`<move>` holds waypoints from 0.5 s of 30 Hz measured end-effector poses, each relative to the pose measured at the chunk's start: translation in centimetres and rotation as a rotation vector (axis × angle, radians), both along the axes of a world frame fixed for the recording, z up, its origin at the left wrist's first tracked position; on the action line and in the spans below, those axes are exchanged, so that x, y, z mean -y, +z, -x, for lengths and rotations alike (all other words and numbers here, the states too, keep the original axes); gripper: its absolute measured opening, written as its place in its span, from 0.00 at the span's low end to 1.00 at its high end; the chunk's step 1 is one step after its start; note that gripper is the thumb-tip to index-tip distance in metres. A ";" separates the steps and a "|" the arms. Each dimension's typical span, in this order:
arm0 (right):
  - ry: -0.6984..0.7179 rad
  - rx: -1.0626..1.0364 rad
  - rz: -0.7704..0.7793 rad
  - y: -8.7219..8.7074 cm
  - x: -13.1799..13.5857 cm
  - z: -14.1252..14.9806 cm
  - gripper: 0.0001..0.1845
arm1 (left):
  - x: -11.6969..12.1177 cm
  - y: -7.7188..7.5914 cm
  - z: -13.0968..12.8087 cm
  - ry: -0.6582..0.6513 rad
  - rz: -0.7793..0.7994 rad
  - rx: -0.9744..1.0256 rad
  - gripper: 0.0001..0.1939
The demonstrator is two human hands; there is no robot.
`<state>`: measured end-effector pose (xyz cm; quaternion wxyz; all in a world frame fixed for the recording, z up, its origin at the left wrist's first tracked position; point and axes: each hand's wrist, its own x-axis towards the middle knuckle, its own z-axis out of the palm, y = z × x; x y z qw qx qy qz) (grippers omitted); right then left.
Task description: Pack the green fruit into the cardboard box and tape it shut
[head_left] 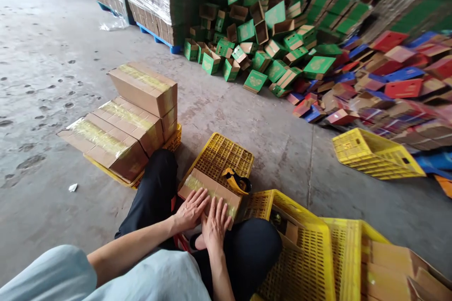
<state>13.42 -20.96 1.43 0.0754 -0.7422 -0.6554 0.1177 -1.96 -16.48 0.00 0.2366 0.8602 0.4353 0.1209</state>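
A taped brown cardboard box [197,183] lies on an upturned yellow plastic crate [226,153] in front of my knees. Both my hands rest flat on the box's near end, fingers stretched out and spread. My left hand [192,209] presses its left part, and my right hand [215,223] lies beside it, close to touching. A yellow and black tape dispenser [237,181] sits on the crate just right of the box. Neither hand holds anything.
Three sealed brown boxes [123,122] are stacked on a yellow crate at the left. Yellow crates [314,254] holding flat cardboard stand at my right. Another yellow crate [374,153] lies on the concrete floor. A big heap of green, red and blue cartons [318,47] fills the back.
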 end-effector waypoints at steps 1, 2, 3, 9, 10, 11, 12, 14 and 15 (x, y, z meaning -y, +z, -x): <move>-0.029 -0.016 -0.018 -0.1 0.0 -0.4 0.39 | -0.3 -0.1 0.7 0.026 0.008 0.015 0.40; -0.075 -0.032 -0.041 -0.3 0.0 -0.8 0.41 | -0.7 -0.1 1.4 0.075 0.017 0.030 0.39; -0.130 -0.049 -0.070 -0.5 0.0 -1.2 0.42 | -1.1 -0.2 2.2 0.148 0.030 0.047 0.37; -0.330 -0.218 -0.259 -1.6 -1.0 -2.6 0.55 | -4.2 -0.3 5.4 0.524 0.308 0.270 0.33; -0.377 -0.254 -0.271 -1.7 -1.3 -2.8 0.57 | -4.5 -0.1 5.5 0.530 0.333 0.299 0.34; -0.426 -0.292 -0.274 -1.8 -1.6 -3.1 0.58 | -4.8 0.2 5.5 0.534 0.345 0.323 0.34; -0.466 -0.331 -0.269 -1.8 -1.9 -3.6 0.58 | -4.9 0.7 5.5 0.538 0.353 0.346 0.34; -0.502 -0.397 -0.232 -1.6 -2.3 -4.7 0.55 | -5.0 2.2 5.2 0.537 0.382 0.397 0.35; -0.506 -0.416 -0.208 -1.5 -2.5 -5.3 0.54 | -4.9 3.3 5.1 0.525 0.389 0.413 0.35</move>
